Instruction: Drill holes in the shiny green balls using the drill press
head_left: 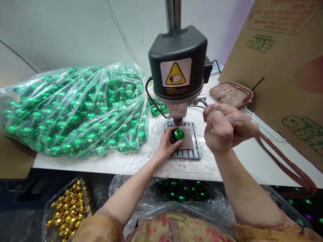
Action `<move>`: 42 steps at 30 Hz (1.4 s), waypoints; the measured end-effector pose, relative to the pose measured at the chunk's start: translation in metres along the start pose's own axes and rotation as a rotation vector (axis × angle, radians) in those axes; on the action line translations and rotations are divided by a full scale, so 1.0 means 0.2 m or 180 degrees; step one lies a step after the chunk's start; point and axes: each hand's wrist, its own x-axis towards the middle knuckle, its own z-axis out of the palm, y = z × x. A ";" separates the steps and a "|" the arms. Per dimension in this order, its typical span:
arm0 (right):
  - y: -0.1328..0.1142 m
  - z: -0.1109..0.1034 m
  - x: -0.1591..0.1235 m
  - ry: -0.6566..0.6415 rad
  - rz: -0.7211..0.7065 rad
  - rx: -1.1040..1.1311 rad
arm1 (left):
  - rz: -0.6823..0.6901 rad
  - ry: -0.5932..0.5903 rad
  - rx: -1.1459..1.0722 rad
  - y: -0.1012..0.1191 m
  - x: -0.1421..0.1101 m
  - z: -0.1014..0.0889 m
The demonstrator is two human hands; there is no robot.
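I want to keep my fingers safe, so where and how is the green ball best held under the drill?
Probably by its sides, from the left, thumb opposite fingers: the green ball is round, the drill stands right above its top, and the lever is on the right.

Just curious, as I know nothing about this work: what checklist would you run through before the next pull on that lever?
1. Left grip holding the green ball: ok.
2. Ball beneath the chuck: ok; exact centring, cannot tell.
3. Right grip closed around the lever: ok.
4. Fingers well away from the chuck: not ok, they look close beneath it.
5. Base free of chips: not ok, dark specks dot it.
6. Drill running or stopped: cannot tell.
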 end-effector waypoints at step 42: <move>-0.03 0.07 0.23 0.0224 0.0891 0.0115 | 0.0789 0.0378 0.1557 -0.11 -0.01 -0.35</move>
